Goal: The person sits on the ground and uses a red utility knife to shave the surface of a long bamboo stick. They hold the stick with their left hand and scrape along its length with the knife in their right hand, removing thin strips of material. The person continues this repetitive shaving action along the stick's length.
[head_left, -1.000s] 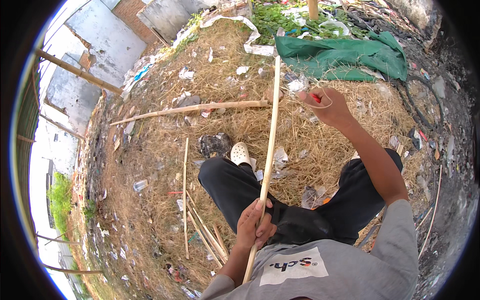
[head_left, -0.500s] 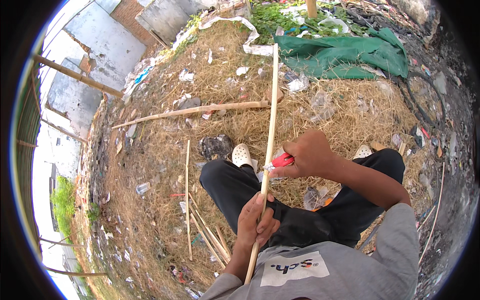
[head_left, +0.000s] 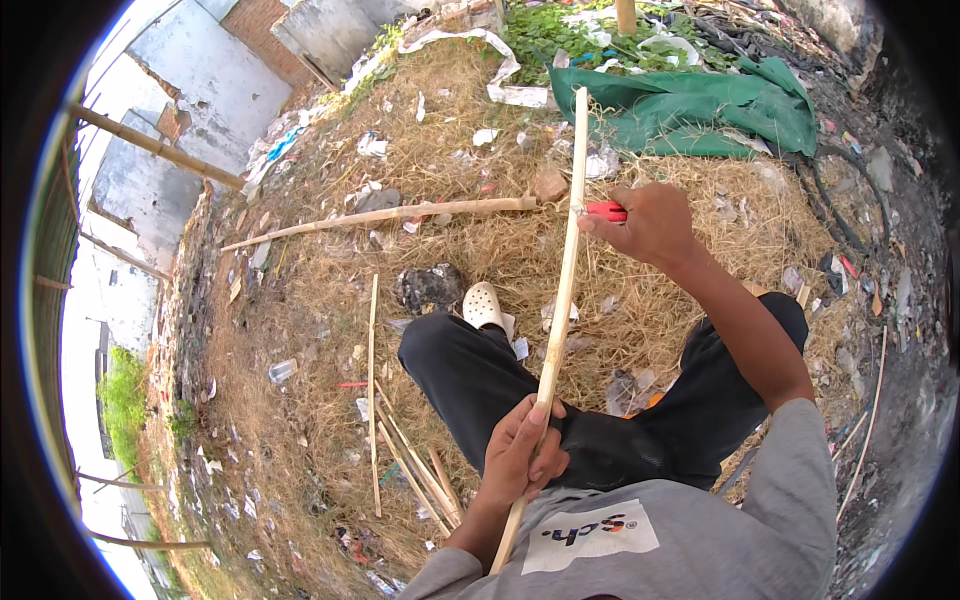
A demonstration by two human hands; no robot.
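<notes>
A long pale bamboo strip slants up from beside my waist, its far end near the green sheet. My left hand is closed round its lower part, above my lap. Farther up, my right hand grips a red-handled knife against the strip's right side. Most of the blade is hidden at the strip and by my fingers. My legs in dark trousers are bent on both sides of the strip.
Several split bamboo strips lie on the dry grass to my left. Beyond my left foot are a dark lump and a bamboo pole. A green sheet lies ahead, with a black hose at its right. Litter is scattered around.
My right hand has moved the knife away from me, up along the bamboo strip. The strip's far end has swung to the right, while my left hand keeps its hold.
</notes>
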